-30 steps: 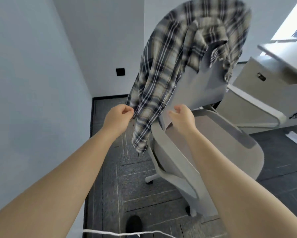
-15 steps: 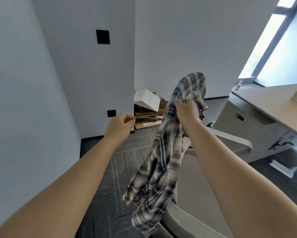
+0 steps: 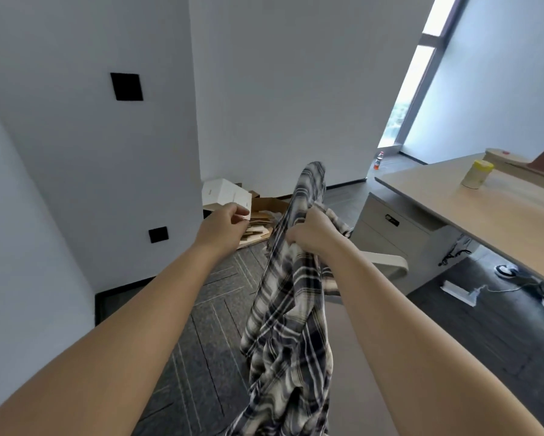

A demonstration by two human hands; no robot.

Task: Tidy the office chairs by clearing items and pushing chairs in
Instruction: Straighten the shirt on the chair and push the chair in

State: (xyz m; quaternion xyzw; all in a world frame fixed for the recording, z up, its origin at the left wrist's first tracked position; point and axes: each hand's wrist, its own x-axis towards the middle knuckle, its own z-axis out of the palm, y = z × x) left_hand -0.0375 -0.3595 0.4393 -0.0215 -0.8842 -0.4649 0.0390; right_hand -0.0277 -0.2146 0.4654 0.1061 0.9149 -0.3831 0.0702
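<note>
Plaid shirt [image 3: 291, 313]: bunched in the right hand [image 3: 311, 234], off the chair; one fold stands up above the grip, the long rest hangs below it, out past the bottom of the view.
Right-hand grip: fingers curled tight into a fistful of cloth near the upper part; nothing else held.
Left hand [image 3: 223, 226]: just left of the grip, apart from the shirt, thumb and fingertips pinched loosely together; I cannot tell whether anything small is between them.
Chair: only a pale armrest [image 3: 387, 262] shows, just right of and below the grip, beside the drawer cabinet [image 3: 390, 228].
Risk, trailing cloth: the low hanging end could drag on the floor or snag the armrest or chair base, since one fist gathers only the top.
Risk, slip: a single bunched hold may let folds slide out; the free left hand taking the lower part would likely prevent it.
Risk, set-down: the desk [image 3: 472, 212], right of the grip, carries a yellow-lidded tub [image 3: 476, 174]; a swung shirt could knock it.
Risk, footing: cardboard boxes [image 3: 248, 212] lie beyond the grip against the wall, and cables [image 3: 503, 289] run under the desk.
</note>
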